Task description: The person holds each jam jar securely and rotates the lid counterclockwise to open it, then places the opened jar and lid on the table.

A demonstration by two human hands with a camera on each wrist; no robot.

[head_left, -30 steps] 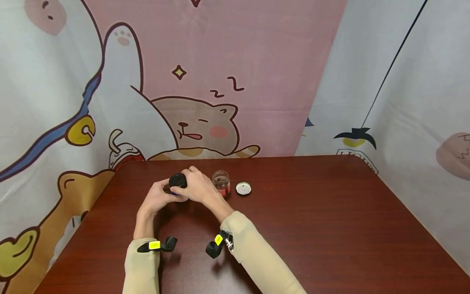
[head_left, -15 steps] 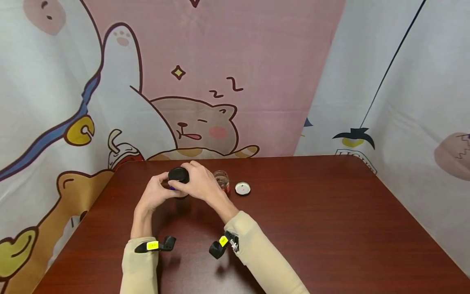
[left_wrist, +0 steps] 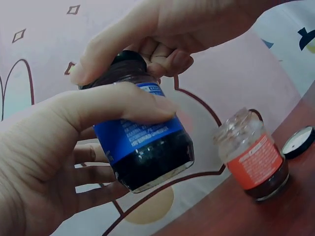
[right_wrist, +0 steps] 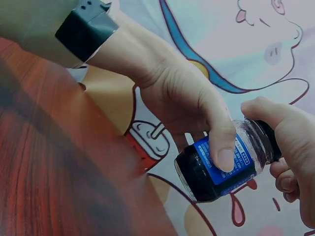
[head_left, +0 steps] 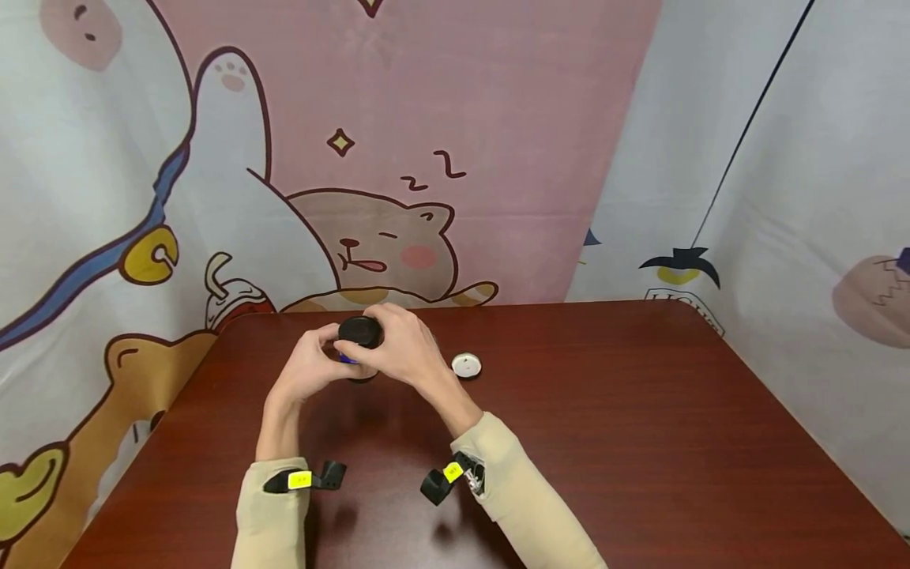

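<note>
A glass jar [left_wrist: 155, 164] with a blue label and dark contents is held above the table in both hands. My left hand [head_left: 306, 370] grips its body, thumb across the label. At the black lid [head_left: 360, 331], my right hand [head_left: 408, 348] has its thumb and fingers around the rim. The jar tilts in both wrist views. The lid sits on the jar's mouth; whether it is loose cannot be told.
An open glass jar [left_wrist: 256, 164] with a red label stands on the table, hidden behind my right hand in the head view. Right of it lies a lid [head_left: 466, 366], white inside facing up. A printed cloth [head_left: 519, 158] hangs behind the brown table [head_left: 604, 427].
Both hands have raised the blue-labelled jar slightly and carried it a little to the right. My right hand now covers the red-labelled jar in the head view.
</note>
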